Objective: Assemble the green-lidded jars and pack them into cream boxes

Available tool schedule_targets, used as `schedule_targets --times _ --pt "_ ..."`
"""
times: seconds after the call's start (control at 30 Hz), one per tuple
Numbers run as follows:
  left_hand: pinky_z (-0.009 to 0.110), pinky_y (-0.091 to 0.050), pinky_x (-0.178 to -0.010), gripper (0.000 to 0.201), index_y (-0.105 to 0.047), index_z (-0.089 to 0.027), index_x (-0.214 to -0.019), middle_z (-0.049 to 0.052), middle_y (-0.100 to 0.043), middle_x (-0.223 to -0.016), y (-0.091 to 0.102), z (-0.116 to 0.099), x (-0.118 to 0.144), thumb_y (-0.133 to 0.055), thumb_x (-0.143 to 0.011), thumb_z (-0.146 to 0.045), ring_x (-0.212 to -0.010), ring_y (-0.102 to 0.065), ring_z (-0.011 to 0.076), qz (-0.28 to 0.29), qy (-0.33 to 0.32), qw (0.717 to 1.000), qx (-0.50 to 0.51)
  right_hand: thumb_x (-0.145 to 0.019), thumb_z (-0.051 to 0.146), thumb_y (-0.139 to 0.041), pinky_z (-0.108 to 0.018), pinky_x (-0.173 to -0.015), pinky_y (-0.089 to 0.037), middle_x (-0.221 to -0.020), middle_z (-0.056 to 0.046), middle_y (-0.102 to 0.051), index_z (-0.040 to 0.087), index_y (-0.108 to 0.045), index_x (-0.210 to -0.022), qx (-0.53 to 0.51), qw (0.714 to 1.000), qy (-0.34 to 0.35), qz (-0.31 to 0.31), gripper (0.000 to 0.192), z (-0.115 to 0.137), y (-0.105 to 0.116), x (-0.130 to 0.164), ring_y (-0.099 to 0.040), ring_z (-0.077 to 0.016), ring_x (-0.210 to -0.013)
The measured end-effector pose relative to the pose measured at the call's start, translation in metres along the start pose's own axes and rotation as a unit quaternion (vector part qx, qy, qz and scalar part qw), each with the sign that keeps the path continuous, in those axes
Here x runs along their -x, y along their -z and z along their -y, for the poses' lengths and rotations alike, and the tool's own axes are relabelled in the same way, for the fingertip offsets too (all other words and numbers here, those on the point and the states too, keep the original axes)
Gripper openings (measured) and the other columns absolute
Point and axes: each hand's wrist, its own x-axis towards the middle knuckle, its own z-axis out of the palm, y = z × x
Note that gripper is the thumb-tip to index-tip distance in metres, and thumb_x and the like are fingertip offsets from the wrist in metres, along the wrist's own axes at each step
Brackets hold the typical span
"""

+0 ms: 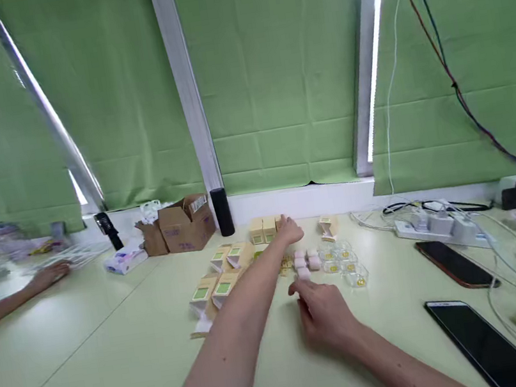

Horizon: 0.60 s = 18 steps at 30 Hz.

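Note:
My left hand [289, 231] reaches across to a row of small closed kraft-paper boxes [257, 231]. Its fingers are closed at the rightmost box [277, 220], partly hiding it. My right hand [325, 313] hovers low over the table, fingers loosely bent and apart, with nothing visible in them. Just beyond it sit several pink cylindrical pieces [301, 263]. To their right stand several clear plastic cups [347, 261] with yellow spots in them. Small gold-coloured pieces [286, 263] are partly behind my left forearm. Several opened kraft boxes [223, 286] with green labels lie to the left.
Another open kraft box [328, 227] stands behind the cups. A cardboard carton [187, 223], a black cylinder [223, 212] and a tissue pack [125, 258] line the back. Two phones [457, 264], a power strip [440, 227] and cables lie right. Another person's hand [50, 275] rests far left.

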Motion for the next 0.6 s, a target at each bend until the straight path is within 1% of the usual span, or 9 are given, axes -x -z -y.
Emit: schedule_targets --times 0.13,0.23,0.3,0.33,0.37,0.43,0.5,0.53,0.6 --pt "0.040 -0.035 -0.122 0.058 -0.048 -0.005 -0.148 0.021 -0.043 -0.160 0.006 0.009 0.019 -0.048 -0.094 -0.026 -0.150 -0.042 0.0299 -0.021 -0.017 1.000 0.006 -0.081 0.008 -0.055 -0.029 -0.067 -0.035 -0.103 -0.003 -0.077 0.024 -0.063 -0.114 0.003 1.000 -0.002 -0.004 0.037 -0.001 0.002 0.000 -0.071 -0.0211 -0.083" --pt "0.035 -0.042 -0.116 0.053 -0.050 -0.014 -0.148 0.014 -0.057 -0.151 0.025 0.022 0.046 -0.043 -0.097 -0.024 -0.137 -0.057 0.0248 -0.064 -0.038 0.997 0.018 -0.083 0.010 -0.055 -0.029 -0.066 -0.034 -0.101 -0.003 -0.076 0.024 -0.063 -0.114 0.005 1.000 -0.003 0.001 0.035 -0.003 0.002 -0.001 -0.070 -0.0204 -0.081" --pt "0.032 -0.046 -0.110 0.048 -0.053 -0.018 -0.145 0.010 -0.063 -0.146 0.041 0.033 0.069 -0.041 -0.099 -0.024 -0.128 -0.063 0.0224 -0.093 -0.046 0.994 0.026 -0.086 0.011 -0.055 -0.029 -0.065 -0.033 -0.101 -0.003 -0.076 0.024 -0.063 -0.113 0.009 1.000 -0.004 0.005 0.031 -0.004 0.001 -0.002 -0.070 -0.0201 -0.080" --pt "0.032 -0.049 -0.106 0.045 -0.056 -0.019 -0.141 0.010 -0.068 -0.139 0.049 0.040 0.082 -0.041 -0.099 -0.025 -0.123 -0.066 0.0221 -0.110 -0.048 0.992 0.031 -0.087 0.012 -0.055 -0.029 -0.065 -0.032 -0.101 -0.003 -0.076 0.024 -0.064 -0.113 0.010 1.000 -0.005 0.006 0.029 -0.005 0.000 -0.003 -0.070 -0.0201 -0.080" --pt "0.032 -0.052 -0.100 0.040 -0.062 -0.019 -0.133 0.010 -0.074 -0.125 0.055 0.046 0.095 -0.044 -0.099 -0.026 -0.114 -0.070 0.0226 -0.135 -0.048 0.989 0.039 -0.088 0.014 -0.055 -0.029 -0.065 -0.032 -0.101 -0.003 -0.077 0.024 -0.064 -0.112 0.013 1.000 -0.007 0.006 0.028 -0.006 0.000 -0.003 -0.070 -0.0202 -0.080" --pt "0.032 -0.054 -0.089 0.032 -0.069 -0.021 -0.121 0.007 -0.079 -0.109 0.065 0.058 0.120 -0.049 -0.096 -0.025 -0.099 -0.073 0.0228 -0.165 -0.039 0.985 0.025 -0.089 0.015 -0.055 -0.029 -0.064 -0.031 -0.101 -0.003 -0.077 0.023 -0.064 -0.111 0.017 1.000 -0.011 0.006 0.025 -0.006 -0.002 -0.004 -0.070 -0.0206 -0.080" --pt "0.031 -0.053 -0.081 0.028 -0.072 -0.021 -0.112 0.006 -0.079 -0.101 0.070 0.066 0.142 -0.052 -0.093 -0.023 -0.091 -0.072 0.0228 -0.157 -0.027 0.987 -0.010 -0.089 0.016 -0.055 -0.029 -0.064 -0.030 -0.099 -0.004 -0.077 0.023 -0.065 -0.109 0.022 1.000 -0.015 0.010 0.024 -0.007 -0.003 -0.005 -0.070 -0.0209 -0.079" --pt "0.031 -0.052 -0.080 0.027 -0.074 -0.021 -0.109 0.006 -0.079 -0.099 0.071 0.069 0.152 -0.053 -0.092 -0.022 -0.091 -0.072 0.0233 -0.149 -0.027 0.988 -0.034 -0.089 0.016 -0.055 -0.029 -0.064 -0.030 -0.098 -0.004 -0.077 0.023 -0.065 -0.109 0.024 0.999 -0.018 0.013 0.023 -0.008 -0.003 -0.005 -0.070 -0.0210 -0.079" --pt "0.033 -0.051 -0.082 0.022 -0.078 -0.021 -0.096 0.007 -0.079 -0.092 0.072 0.073 0.167 -0.058 -0.088 -0.021 -0.092 -0.071 0.0253 -0.104 -0.030 0.990 -0.090 -0.089 0.016 -0.055 -0.030 -0.063 -0.029 -0.096 -0.004 -0.077 0.023 -0.065 -0.107 0.026 0.999 -0.024 0.018 0.022 -0.008 -0.004 -0.005 -0.069 -0.0211 -0.079"
